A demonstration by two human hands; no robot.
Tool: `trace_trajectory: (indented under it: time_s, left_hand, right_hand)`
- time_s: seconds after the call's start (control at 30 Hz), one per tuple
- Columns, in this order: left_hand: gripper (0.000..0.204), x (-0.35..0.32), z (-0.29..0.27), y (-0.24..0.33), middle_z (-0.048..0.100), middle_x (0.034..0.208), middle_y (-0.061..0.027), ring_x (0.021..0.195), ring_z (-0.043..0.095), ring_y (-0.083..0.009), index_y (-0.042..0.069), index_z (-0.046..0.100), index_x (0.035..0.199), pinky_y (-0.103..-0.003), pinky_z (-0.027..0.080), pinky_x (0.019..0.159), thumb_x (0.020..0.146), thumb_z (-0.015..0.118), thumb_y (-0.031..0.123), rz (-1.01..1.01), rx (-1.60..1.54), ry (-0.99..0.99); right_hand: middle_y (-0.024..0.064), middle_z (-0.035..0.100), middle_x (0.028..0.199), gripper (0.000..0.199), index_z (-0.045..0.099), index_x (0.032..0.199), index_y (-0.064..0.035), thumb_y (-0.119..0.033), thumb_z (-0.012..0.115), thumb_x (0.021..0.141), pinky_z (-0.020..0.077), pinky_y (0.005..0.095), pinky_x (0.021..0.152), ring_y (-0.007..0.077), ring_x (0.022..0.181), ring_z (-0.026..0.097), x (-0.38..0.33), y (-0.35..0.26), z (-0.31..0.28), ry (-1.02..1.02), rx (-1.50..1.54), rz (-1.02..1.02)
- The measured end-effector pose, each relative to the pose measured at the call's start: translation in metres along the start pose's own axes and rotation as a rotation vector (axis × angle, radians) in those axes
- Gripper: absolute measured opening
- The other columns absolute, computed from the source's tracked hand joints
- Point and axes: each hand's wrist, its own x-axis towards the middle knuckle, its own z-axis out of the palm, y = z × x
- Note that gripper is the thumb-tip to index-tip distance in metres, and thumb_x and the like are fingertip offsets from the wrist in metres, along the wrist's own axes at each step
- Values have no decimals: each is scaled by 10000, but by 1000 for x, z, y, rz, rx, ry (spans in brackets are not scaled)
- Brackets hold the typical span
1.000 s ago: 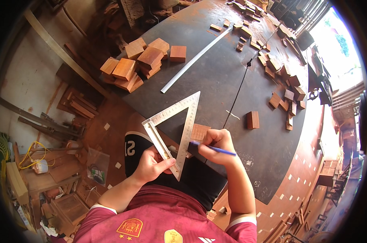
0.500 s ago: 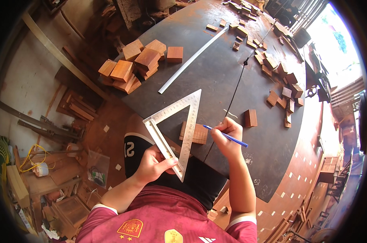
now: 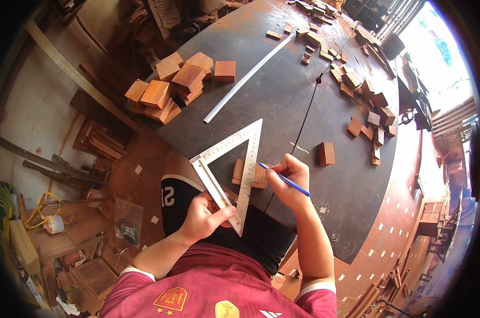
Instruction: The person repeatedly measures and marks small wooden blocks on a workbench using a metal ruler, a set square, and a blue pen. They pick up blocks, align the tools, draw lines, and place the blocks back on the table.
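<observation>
My left hand [image 3: 205, 216] grips the thick edge of a silvery triangular set square [image 3: 203, 170], marked with a graduated scale. The square lies across a small reddish wood block [image 3: 259, 177] at the near edge of the dark table, hiding part of that block. In my right hand [image 3: 290, 177], pinched between thumb and fingers, is a blue pen [image 3: 288, 182]. Its tip points left, close to the square's long edge above the block; whether it touches the wood I cannot tell. One more block [image 3: 326, 153] sits just right of my right hand.
A pile of wood blocks [image 3: 171, 85] is at the table's left edge. More blocks [image 3: 375, 116] are scattered along the right side and far end. A long pale metal strip [image 3: 248, 79] lies across the dark tabletop [image 3: 271, 111], which a thin dark seam crosses.
My right hand and the pen have moved left, bringing the pen tip nearer the set square's long edge. My left hand and the square have barely shifted.
</observation>
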Motion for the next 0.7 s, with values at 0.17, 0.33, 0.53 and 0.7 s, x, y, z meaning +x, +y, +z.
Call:
trace_trajectory:
  time_s: [0.17,0.33,0.53,0.7]
  left_hand:
    - [213,0,2,-2,726,929,-101,806,736,-138,-28,599,1097,-266,636,665,940,721,45,5,2,19]
    - [254,0,2,-3,732,941,-111,812,740,-142,-45,597,1149,-266,637,672,941,714,44,9,16,9]
    - [266,0,3,0,731,945,-110,819,741,-145,-48,598,1162,-267,639,679,941,714,42,-3,12,8]
    - [250,0,2,-5,729,942,-102,821,740,-145,-38,599,1142,-268,639,679,939,721,40,-9,18,23]
  right_hand:
    - [38,668,707,221,521,708,-8,-19,703,833,451,243,544,30,664,551,0,0,1,-5,2,15]
    - [1,624,688,221,526,694,-23,-16,700,829,411,234,546,27,656,507,0,-2,2,-4,30,71]
    - [51,674,681,247,502,687,-9,-17,705,828,454,249,530,29,658,557,0,1,2,-10,3,38]
    - [-12,595,640,195,539,659,-27,19,687,778,406,236,508,35,607,518,-3,-2,-11,-209,-46,118]
